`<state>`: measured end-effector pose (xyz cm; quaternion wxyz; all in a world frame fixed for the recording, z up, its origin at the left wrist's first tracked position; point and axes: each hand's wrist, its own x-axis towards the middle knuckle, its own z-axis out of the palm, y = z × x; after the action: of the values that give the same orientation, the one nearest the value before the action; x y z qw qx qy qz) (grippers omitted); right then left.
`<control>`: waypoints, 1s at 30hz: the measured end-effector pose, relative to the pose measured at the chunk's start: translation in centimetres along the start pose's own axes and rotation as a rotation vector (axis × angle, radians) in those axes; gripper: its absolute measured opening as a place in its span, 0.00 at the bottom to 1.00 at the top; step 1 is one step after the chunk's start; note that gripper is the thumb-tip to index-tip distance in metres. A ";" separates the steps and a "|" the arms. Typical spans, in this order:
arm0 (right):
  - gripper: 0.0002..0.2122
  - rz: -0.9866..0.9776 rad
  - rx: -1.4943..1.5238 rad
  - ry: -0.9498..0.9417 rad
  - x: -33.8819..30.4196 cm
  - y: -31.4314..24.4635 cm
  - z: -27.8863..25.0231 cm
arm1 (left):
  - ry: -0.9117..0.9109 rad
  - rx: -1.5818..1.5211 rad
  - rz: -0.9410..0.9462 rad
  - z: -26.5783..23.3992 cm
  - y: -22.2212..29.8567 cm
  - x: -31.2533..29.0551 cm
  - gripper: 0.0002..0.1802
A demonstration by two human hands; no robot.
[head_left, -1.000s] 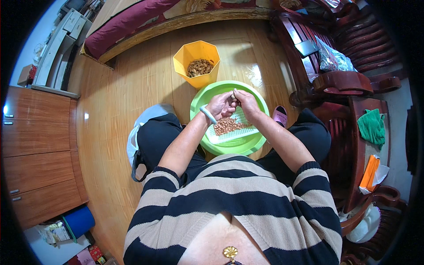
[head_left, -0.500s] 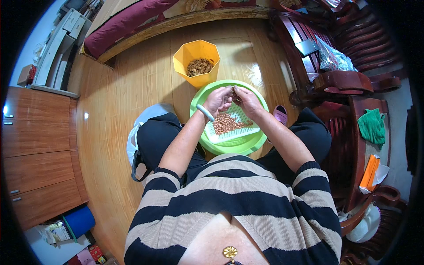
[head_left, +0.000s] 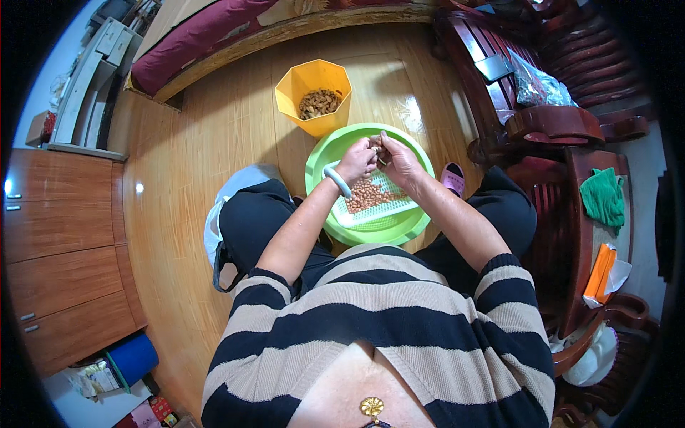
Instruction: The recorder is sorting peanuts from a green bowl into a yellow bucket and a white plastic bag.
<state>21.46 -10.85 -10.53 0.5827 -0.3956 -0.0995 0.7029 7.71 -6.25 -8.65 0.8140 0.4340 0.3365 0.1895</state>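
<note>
My left hand [head_left: 357, 162], with a pale bangle [head_left: 337, 181] at its wrist, meets my right hand [head_left: 399, 162] over the far part of a green basin [head_left: 318, 153]. The fingertips of both are closed together around a small peanut [head_left: 377, 148], mostly covered by the fingers. Beneath my hands, a pale rectangular basket [head_left: 367, 216] rests tilted in the basin. Reddish-brown shelled peanuts [head_left: 365, 197] lie spread over its bottom. Just beyond the basin stands a yellow many-sided bin [head_left: 314, 127] with brown peanut shells [head_left: 319, 104] inside.
My knees flank the basin, with a pink slipper [head_left: 452, 178] near the right one. A whitish bag [head_left: 214, 221] is by my left leg. Dark wooden seating [head_left: 549, 128] holding a green cloth [head_left: 603, 200] runs along the right; wooden cabinets [head_left: 64, 214] line the left.
Both hands stay together over the basin. My left hand has turned, its fingers curling more tightly, and my right fingers have shifted slightly upward. The whole view has tilted a little.
</note>
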 end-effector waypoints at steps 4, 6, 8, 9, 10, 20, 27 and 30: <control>0.12 0.078 0.063 -0.028 -0.1 0.1 -0.4 | 0.005 -0.031 -0.051 0.1 0.5 -0.4 0.05; 0.13 0.094 0.080 -0.035 -0.1 0.1 -0.3 | 0.018 -0.035 -0.036 0.1 0.5 -0.3 0.07; 0.13 0.109 0.096 -0.038 -0.3 0.1 -0.4 | 0.011 -0.092 -0.050 -0.1 0.6 -0.3 0.07; 0.14 0.116 0.090 -0.012 -0.5 0.1 0.0 | 0.015 -0.092 -0.048 -0.6 0.4 -0.3 0.07; 0.14 0.124 0.084 0.013 -0.6 0.1 0.4 | 0.029 -0.078 -0.069 -1.1 0.2 -0.3 0.07; 0.17 0.135 0.055 0.014 -0.7 -1.1 0.0 | 0.151 -0.115 -0.057 -2.4 0.2 -0.1 0.08; 0.15 0.085 0.026 -0.106 -0.4 -0.8 0.9 | 0.126 -0.261 -0.183 -1.5 0.4 -0.3 0.16; 0.13 0.034 -0.068 -0.081 -0.5 -0.5 1.1 | 0.174 -0.295 -0.183 -0.5 0.7 -0.4 0.20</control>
<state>21.10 -10.77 -9.33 0.5525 -0.3879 -0.1401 0.7243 7.04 -5.82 -8.06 0.8504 0.2593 0.4124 0.1988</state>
